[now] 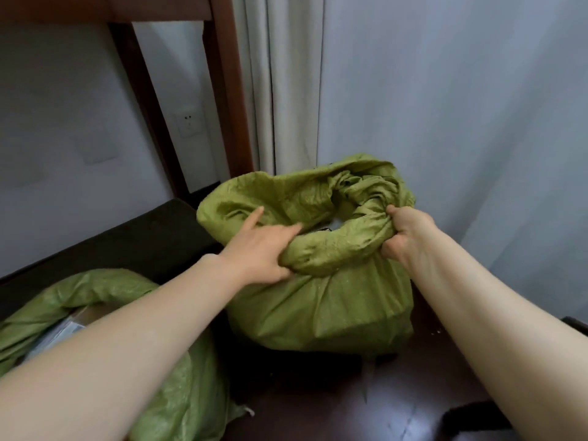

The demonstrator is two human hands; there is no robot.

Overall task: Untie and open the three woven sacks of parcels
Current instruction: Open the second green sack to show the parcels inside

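Note:
A green woven sack (321, 307) stands on the dark floor by the curtain, its mouth rolled into a thick twisted rim with a small gap showing something pale inside. My left hand (264, 249) grips the near left part of that rolled rim, index finger stretched out over the fabric. My right hand (405, 232) is clenched on the right part of the rim, at the twisted knot. A second green sack (178, 386) lies at the lower left under my left forearm, its mouth open with parcels (60, 332) showing inside.
A dark cushioned seat (133, 243) sits left of the sack, against a white wall with a socket (189, 124). A brown wooden frame (222, 90) rises behind. Pale curtains (445, 106) hang at the back and right. Glossy dark floor (397, 409) lies in front.

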